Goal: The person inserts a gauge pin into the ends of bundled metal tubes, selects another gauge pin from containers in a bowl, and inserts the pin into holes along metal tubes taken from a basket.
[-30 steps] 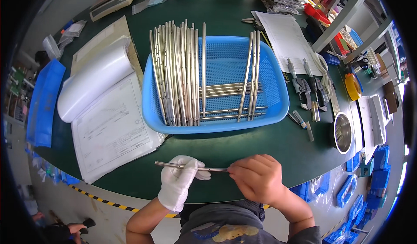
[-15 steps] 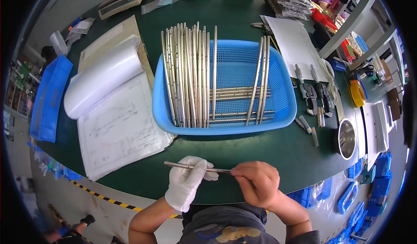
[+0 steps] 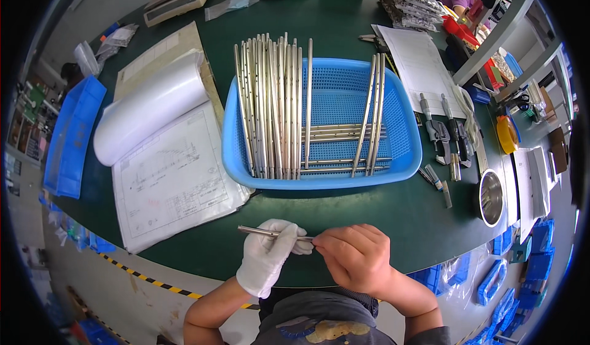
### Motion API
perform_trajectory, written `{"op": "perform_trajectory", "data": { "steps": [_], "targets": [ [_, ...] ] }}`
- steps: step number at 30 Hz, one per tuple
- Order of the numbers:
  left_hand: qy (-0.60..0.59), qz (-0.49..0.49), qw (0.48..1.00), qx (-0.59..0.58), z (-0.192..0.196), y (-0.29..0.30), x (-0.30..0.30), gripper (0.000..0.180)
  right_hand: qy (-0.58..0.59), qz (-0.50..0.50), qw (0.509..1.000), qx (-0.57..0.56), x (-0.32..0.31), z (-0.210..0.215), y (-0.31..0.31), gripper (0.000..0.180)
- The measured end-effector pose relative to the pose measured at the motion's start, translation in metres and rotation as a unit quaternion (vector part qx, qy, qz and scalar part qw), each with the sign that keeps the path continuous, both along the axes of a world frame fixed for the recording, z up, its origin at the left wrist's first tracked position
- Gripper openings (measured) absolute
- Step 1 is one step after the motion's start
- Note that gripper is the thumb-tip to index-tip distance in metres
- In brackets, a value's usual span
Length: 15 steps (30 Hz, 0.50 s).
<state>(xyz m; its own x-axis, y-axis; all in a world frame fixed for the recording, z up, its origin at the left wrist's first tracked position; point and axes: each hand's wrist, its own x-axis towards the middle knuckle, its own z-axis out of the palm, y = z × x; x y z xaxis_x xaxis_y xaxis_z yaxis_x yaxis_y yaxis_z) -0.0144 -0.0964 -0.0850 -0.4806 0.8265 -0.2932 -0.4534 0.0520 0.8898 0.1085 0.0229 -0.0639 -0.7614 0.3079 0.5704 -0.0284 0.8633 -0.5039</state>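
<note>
My left hand (image 3: 265,264), in a white glove, is closed round a thin shiny metal rod (image 3: 257,231) held roughly level above the near table edge. At the rod's right end, the bare fingertips of my right hand (image 3: 357,256) are pinched together; whether they also hold something small is hidden. Beyond my hands stands a blue perforated plastic basket (image 3: 319,184). Many similar rods with small holes (image 3: 270,111) lean upright in its left part, a few more rods (image 3: 373,114) lean at its right, and several lie flat on its bottom.
Left of the basket lies an open folder with drawings (image 3: 178,179), beside a blue bin (image 3: 74,139). To the right are micrometers (image 3: 453,139), marker pens (image 3: 433,176), a steel bowl (image 3: 491,197) and paper sheets (image 3: 409,59). A scale (image 3: 182,1) and bagged parts (image 3: 409,4) stand farther back.
My right hand has shifted left along the rod, closer to my gloved left hand. The whole view has moved slightly; the basket and its rods look the same.
</note>
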Motion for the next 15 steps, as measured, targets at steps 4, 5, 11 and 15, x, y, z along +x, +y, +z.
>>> {"op": "perform_trajectory", "data": {
  "steps": [4,5,11,15],
  "targets": [
    [-0.060,0.000,0.995,0.078,-0.0063,-0.0040,-0.0045,0.039,-0.048,-0.021,0.998,0.026,0.0014,-0.0010,-0.0020,0.018],
    [-0.058,0.001,0.995,0.079,-0.0063,-0.0042,-0.0059,0.039,-0.047,-0.020,0.998,0.027,0.0013,-0.0008,-0.0011,0.018],
    [0.023,0.038,0.999,0.008,-0.0036,-0.0028,-0.0055,0.049,-0.012,-0.018,0.999,0.036,0.0020,0.0039,0.0035,0.019],
    [0.008,0.032,0.999,0.018,-0.0043,-0.0014,-0.0042,0.047,0.034,-0.008,0.999,-0.007,0.0005,0.0044,0.0020,0.018]
  ]
}}
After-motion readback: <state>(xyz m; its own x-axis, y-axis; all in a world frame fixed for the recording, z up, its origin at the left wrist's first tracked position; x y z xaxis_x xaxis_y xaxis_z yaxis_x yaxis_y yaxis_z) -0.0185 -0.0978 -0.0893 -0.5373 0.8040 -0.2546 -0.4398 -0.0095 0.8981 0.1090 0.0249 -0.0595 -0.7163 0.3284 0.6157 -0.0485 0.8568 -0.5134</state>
